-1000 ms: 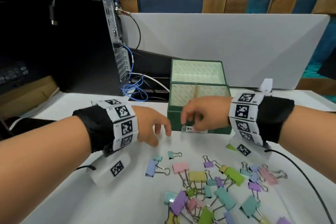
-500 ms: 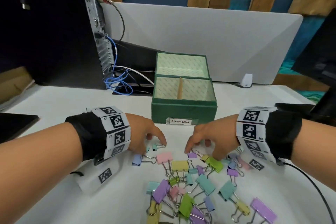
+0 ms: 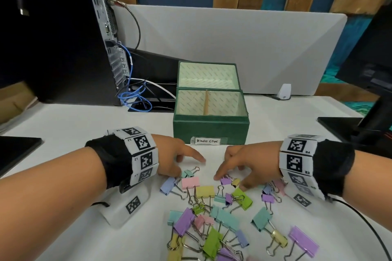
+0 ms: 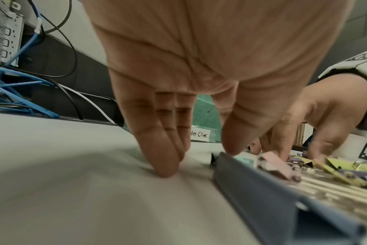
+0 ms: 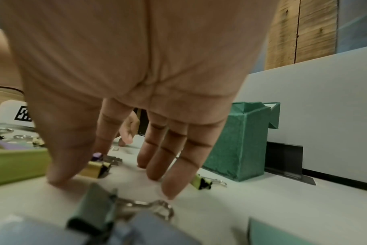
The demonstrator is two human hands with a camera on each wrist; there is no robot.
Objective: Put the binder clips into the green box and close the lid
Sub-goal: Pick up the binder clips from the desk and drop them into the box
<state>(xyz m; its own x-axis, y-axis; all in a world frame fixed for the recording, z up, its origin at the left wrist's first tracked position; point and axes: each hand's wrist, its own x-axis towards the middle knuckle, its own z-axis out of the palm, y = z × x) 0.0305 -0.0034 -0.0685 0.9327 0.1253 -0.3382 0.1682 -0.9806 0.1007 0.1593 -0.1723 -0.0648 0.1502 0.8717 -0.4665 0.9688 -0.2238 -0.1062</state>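
Just before the box [image 3: 210, 127], my hands, left [image 3: 169, 158] and right [image 3: 252, 162], spread loose over the clips [image 3: 209, 201], gripping none; I should pinch bodies, not wire handles.

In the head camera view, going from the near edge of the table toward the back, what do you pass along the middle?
Pile of binder clips → small teal clip, level with the hands → "Binder Clips" label → green box → its open lid → grey partition panel.
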